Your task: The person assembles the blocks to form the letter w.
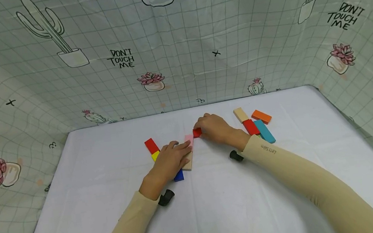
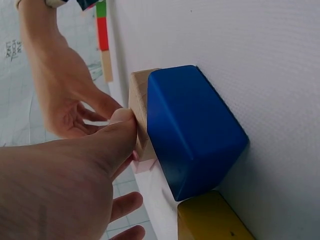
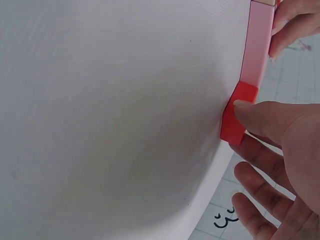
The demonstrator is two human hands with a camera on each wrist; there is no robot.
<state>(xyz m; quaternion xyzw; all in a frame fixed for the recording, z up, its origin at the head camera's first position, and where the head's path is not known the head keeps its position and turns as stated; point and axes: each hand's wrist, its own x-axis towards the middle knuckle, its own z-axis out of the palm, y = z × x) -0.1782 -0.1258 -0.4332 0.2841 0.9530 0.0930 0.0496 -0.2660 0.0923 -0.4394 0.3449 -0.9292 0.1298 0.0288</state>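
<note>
My left hand [image 1: 177,151] lies over a pink block [image 1: 189,141] stacked with a wooden block [image 1: 189,164]. Its thumb presses the wooden block's [image 2: 141,112] side and its fingers [image 3: 292,22] curl over the pink block's [image 3: 257,45] edge. A blue block [image 1: 178,175] touches the wooden one on the near side, and the blue block [image 2: 192,130] fills the left wrist view with a yellow block [image 2: 215,220] beside it. My right hand [image 1: 203,129] pinches a small red block [image 1: 197,132] against the pink block's far end, a fingertip on the red block [image 3: 238,116].
A second red block [image 1: 151,145] and the yellow one [image 1: 155,156] lie left of my left hand. At the right sit beige [image 1: 240,114], orange [image 1: 261,116], red [image 1: 250,127] and teal [image 1: 265,131] blocks. The white table [image 1: 218,206] is walled by a cactus-print curtain [image 1: 179,55].
</note>
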